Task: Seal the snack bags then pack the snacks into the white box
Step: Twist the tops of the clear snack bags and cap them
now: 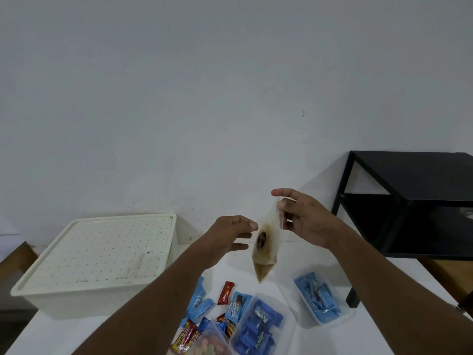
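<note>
Both forearms run up from the bottom edge and meet at mid-frame.
- Right grip: thumb and fingers pinch the top edge of the snack bag. Index finger stretched out above the pinch.
- Snack bag: translucent and blurred, hanging straight down from the right grip, well clear of the bench. Brownish contents sit in the lower part, which tapers to a point. One dark round piece shows near the middle. Cannot tell whether the mouth is sealed.
- Left grip: released, fingers loosely extended toward the bag's side, clasping nothing. Thumb tip sits at the bag's edge; contact cannot be confirmed.
- White box: left of the left grip and lower, standing on the bench against the wall. Perforated lid on.
- Below the hanging bag: loose blue wrappers and a red wrapper lying on the bench.
- Below the right grip: a clear tub of light-blue packs. Nearer the camera, a second clear tub of dark-blue packs.
- Under the left forearm, at the bottom edge: red-and-yellow wrappers.
- Right of the right grip: a black shelf unit beside the bench.
</note>
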The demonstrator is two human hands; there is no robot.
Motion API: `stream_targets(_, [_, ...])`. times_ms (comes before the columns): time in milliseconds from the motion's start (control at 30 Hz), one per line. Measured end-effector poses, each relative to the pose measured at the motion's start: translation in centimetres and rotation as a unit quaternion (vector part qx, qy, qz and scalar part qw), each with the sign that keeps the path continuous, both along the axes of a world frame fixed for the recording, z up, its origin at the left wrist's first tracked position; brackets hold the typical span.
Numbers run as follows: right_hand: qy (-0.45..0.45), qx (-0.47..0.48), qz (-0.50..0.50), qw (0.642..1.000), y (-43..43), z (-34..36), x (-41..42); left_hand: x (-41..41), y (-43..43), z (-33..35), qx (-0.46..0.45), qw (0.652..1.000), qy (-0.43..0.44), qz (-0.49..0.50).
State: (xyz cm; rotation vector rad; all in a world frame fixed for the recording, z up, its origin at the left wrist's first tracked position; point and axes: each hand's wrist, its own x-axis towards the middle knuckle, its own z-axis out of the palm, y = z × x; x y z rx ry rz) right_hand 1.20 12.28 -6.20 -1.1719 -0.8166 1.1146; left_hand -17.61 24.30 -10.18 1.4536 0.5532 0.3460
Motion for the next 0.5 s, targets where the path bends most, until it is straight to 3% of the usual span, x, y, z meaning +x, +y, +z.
stream_targets(133, [-0.004,-0.034,0.087,0.996,0.3,1.6,0.7,0.8,0.1,-0.7,0.051,0.995,0.043,-0.073])
stream_targets(267, [-0.022,-0.041,0.082,0.996,0.8,2.3,1.2,2.7,-0.4,-0.4,0.074,0.991,0.033,-0.102])
stream_targets(400, [-0.009,-0.03,-0.066,0.997,1.0,0.4,3.3,4.5,0.2,-1.8,0.1,0.995,0.003,-0.006])
stream_targets(500, [0.031,-0.012,-0.22,0.975,0.6,-3.2,4.5,6.0,1.6,-4.2,0.124,0.988,0.003,0.09])
